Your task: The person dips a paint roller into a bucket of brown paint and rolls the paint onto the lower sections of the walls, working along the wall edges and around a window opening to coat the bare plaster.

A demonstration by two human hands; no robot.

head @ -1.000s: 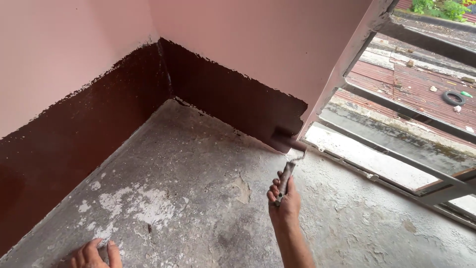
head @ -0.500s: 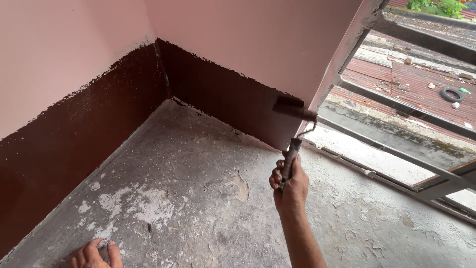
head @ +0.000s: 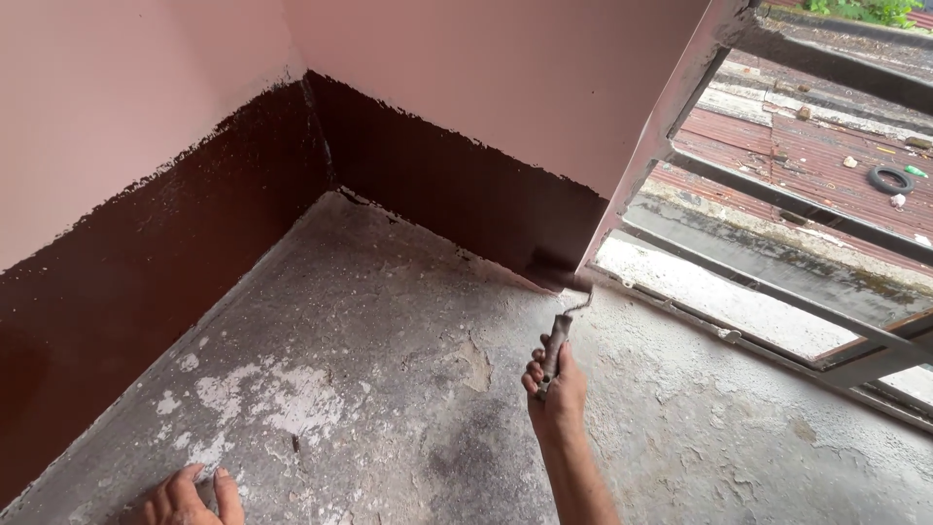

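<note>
Presently, the right hand point(head: 556, 389) is gripping a paint roller point(head: 556, 321) at centre frame; the left hand point(head: 190, 496) is lying spread on the concrete floor point(head: 389, 369), lower left.

The paint roller point(head: 557, 280) lies low against the back wall point(head: 466, 185), just left of the window frame point(head: 671, 107). The right hand point(head: 556, 389) is before it on the floor point(head: 389, 389); the left hand point(head: 190, 496) rests far left.
</note>
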